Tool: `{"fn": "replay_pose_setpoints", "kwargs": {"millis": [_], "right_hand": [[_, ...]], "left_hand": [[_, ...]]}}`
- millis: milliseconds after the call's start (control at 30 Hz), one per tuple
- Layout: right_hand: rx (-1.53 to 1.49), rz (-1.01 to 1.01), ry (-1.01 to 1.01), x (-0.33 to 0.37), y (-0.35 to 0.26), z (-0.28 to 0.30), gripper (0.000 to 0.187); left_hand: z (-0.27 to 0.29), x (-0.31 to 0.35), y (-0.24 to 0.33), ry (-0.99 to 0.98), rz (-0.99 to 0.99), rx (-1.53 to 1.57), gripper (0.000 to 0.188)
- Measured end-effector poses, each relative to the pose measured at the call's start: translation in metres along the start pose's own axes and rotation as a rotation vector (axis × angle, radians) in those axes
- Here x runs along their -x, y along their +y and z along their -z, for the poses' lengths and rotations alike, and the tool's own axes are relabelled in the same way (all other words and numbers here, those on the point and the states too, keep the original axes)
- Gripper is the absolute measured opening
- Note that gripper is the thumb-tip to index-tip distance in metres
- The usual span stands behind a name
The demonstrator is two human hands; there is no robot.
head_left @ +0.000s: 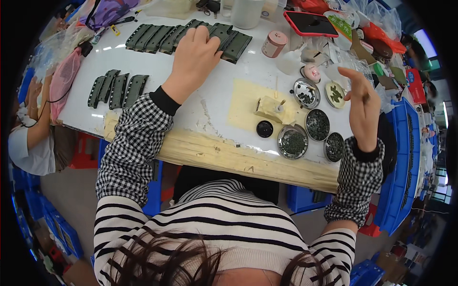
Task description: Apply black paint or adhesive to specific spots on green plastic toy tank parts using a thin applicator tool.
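Note:
At the far side of the table, my left hand [195, 62] is bent over a row of dark green, curved, box-shaped parts [145, 38]. Its fingers close on one of these parts, with the fingertips partly hidden. My right hand [365, 102] hovers at the right above the small dishes, index finger stretched out and thumb apart, with nothing visible in it. Below it stand round metal dishes of small dark green pieces [317, 125], and beside it a pale dish [335, 95] holds larger green bits. A second, shorter group of green parts [117, 89] lies at the left.
A yellowish block with a peg [275, 110] sits on a yellow sheet, next to a small black round dish [264, 128]. A pink can [275, 44] and a red-cased phone [311, 24] are at the back. Blue crates [403, 162] stand at the right. Another person's arm [38, 112] shows at far left.

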State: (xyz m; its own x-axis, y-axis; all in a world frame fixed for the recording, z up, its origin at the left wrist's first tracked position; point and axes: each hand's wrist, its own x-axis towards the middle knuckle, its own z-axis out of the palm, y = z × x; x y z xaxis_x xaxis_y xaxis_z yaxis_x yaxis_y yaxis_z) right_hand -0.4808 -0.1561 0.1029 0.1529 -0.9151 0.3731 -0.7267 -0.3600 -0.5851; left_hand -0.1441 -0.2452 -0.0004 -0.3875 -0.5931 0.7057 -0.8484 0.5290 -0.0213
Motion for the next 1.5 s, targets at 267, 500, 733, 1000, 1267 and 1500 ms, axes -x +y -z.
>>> {"fn": "replay_pose_setpoints", "kwargs": {"millis": [267,500,733,1000,1267,1500], "right_hand": [[-0.249,-0.255,0.075,0.128,-0.030,-0.013,0.095],[-0.401,-0.269,0.099,0.123,-0.021,-0.072,0.020],[-0.245,-0.146,0.093,0.114,-0.008,-0.090,0.012],[-0.155,-0.127,0.073,0.110,-0.009,-0.093,0.011],[-0.186,-0.103,0.092,0.109,-0.013,-0.090,0.009],[-0.650,-0.023,0.021,0.104,-0.056,-0.084,0.014]], "left_hand": [[0.093,0.035,0.061,0.276,0.309,1.030,0.025],[0.099,0.069,0.101,-0.165,1.034,1.923,0.083],[0.093,0.081,0.103,-0.263,1.431,2.364,0.048],[0.099,0.068,0.110,-0.347,1.408,2.060,0.050],[0.101,0.066,0.117,-0.283,1.198,1.874,0.045],[0.093,0.072,0.124,-0.567,1.060,2.008,0.026]]}}
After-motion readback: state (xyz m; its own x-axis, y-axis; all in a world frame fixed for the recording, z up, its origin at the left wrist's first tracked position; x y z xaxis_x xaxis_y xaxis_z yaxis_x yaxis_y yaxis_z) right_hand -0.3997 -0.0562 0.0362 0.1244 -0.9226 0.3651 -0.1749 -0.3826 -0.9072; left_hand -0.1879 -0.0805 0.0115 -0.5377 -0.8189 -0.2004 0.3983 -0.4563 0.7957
